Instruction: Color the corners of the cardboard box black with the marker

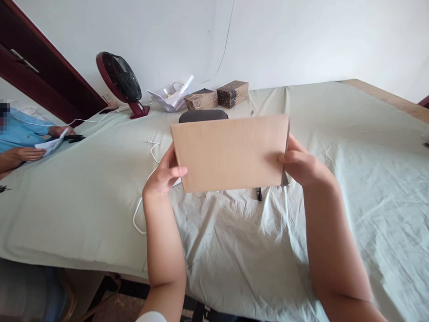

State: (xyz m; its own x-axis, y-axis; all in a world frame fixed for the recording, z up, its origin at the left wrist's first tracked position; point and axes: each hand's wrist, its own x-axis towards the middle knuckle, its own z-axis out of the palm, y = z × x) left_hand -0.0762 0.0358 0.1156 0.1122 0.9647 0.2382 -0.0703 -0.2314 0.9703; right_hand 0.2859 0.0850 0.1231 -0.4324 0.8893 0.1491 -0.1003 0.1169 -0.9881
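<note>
A plain brown cardboard box (231,154) is held up above the cloth-covered table, its broad blank face towards me. My left hand (162,174) grips its left end, the thumb lying on the near face. At the right end my right hand (300,163) is closed on it in the same way, thumb on the face and fingers hidden behind. Below the box's lower edge a black marker-like stick (259,194) lies on the cloth. Behind the box a dark rounded object (203,116) shows only its top. A white cable (137,214) runs on the table by my left hand.
Along the wall stand a dark red fan (124,82), a clear plastic basket (169,98) and two printed cardboard boxes (233,94) (201,99). At the left a person in a blue shirt (28,127) holds papers (53,143). The pale green tablecloth (83,205) hangs over the near edge.
</note>
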